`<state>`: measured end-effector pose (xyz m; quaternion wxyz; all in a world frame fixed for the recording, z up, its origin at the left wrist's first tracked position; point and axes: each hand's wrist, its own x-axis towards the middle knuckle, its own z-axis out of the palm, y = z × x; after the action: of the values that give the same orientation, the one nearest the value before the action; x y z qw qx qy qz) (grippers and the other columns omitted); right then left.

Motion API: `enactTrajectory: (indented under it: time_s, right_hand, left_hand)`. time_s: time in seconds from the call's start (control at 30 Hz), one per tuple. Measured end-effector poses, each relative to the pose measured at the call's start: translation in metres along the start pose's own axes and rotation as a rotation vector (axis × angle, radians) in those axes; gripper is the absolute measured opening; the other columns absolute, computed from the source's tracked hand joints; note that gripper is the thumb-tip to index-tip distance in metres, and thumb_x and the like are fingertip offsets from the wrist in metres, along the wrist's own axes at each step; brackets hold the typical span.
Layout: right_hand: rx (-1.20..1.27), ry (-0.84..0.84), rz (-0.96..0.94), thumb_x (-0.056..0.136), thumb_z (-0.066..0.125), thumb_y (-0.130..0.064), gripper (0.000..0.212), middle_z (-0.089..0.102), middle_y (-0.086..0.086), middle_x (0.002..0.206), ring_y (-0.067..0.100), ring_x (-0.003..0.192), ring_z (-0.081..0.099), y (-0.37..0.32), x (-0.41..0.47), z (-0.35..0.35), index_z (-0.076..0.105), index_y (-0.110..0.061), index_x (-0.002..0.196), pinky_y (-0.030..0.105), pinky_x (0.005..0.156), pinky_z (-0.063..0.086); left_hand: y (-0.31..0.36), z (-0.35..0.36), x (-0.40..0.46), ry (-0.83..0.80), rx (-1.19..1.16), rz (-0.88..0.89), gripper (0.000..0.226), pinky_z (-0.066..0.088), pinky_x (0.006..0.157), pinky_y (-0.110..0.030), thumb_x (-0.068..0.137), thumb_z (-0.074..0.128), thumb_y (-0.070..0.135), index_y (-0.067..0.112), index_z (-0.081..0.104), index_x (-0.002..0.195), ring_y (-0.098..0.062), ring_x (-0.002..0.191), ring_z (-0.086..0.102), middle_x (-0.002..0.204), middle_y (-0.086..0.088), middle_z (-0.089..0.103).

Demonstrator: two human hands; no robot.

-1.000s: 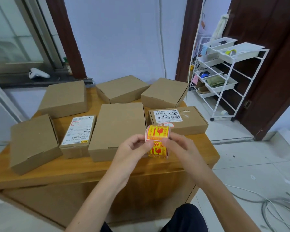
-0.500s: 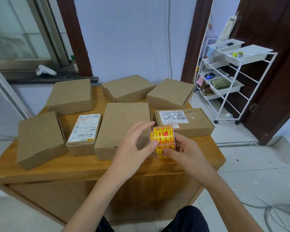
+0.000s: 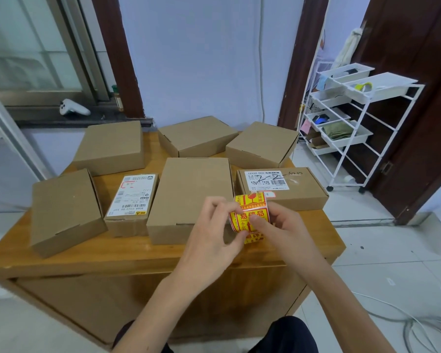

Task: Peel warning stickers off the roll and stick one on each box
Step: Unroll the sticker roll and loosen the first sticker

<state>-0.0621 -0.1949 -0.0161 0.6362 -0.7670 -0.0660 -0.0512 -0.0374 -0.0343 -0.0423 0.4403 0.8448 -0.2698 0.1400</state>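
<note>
A roll of yellow and red warning stickers [image 3: 250,215] is held above the table's front right part. My right hand [image 3: 283,233] grips the roll from the right, thumb on its face. My left hand [image 3: 211,238] pinches the roll's left edge with thumb and fingertips. Several brown cardboard boxes lie on the wooden table [image 3: 138,253]: a large plain one [image 3: 191,194] in the middle, one with a white shipping label [image 3: 131,200] to its left, one with a white barcode label [image 3: 283,187] to its right. No warning sticker shows on any box.
Plain boxes stand at far left [image 3: 64,210], back left [image 3: 111,146], back middle [image 3: 196,135] and back right [image 3: 262,143]. A white wire shelf cart [image 3: 354,123] stands right of the table. Cables [image 3: 418,324] lie on the tiled floor at lower right.
The view has shifted slightly. My left hand opened over the roll half a second ago and now pinches its left edge; the roll has turned in my right hand.
</note>
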Motion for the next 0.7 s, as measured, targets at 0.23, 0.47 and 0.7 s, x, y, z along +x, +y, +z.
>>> enactTrajectory:
  time_s: [0.23, 0.47, 0.7]
  right_hand:
    - [-0.219, 0.002, -0.001, 0.086, 0.062, -0.012, 0.033, 0.069, -0.010, 0.104, 0.013, 0.106, 0.055, 0.008, -0.001, -0.001, 0.066, -0.038, 0.105, 0.034, 0.091, 0.046]
    - [-0.044, -0.004, 0.015, 0.085, 0.062, -0.039, 0.015, 0.069, -0.001, 0.098, 0.010, 0.095, 0.062, 0.002, -0.005, 0.001, 0.069, -0.038, 0.098, 0.021, 0.072, 0.054]
    - [-0.090, 0.073, 0.013, 0.089, 0.058, -0.031, 0.020, 0.074, -0.002, 0.094, 0.015, 0.092, 0.067, 0.004, -0.001, 0.002, 0.070, -0.026, 0.104, 0.035, 0.083, 0.057]
  left_hand:
    - [0.004, -0.009, 0.013, -0.032, -0.289, -0.375, 0.062, 0.050, 0.070, -0.012, 0.078, 0.047, 0.063, 0.033, 0.047, 0.131, -0.001, 0.101, 0.060, 0.120, 0.016, 0.059]
    - [0.004, -0.013, 0.012, -0.087, -0.425, -0.389, 0.043, 0.057, 0.073, -0.021, 0.080, 0.070, 0.037, 0.037, 0.053, 0.119, 0.000, 0.094, 0.065, 0.106, 0.019, 0.065]
    - [0.009, -0.005, 0.006, -0.051, -0.500, -0.320, 0.064, 0.057, 0.081, -0.025, 0.078, 0.076, 0.012, 0.047, 0.045, 0.121, -0.009, 0.100, 0.066, 0.119, 0.018, 0.057]
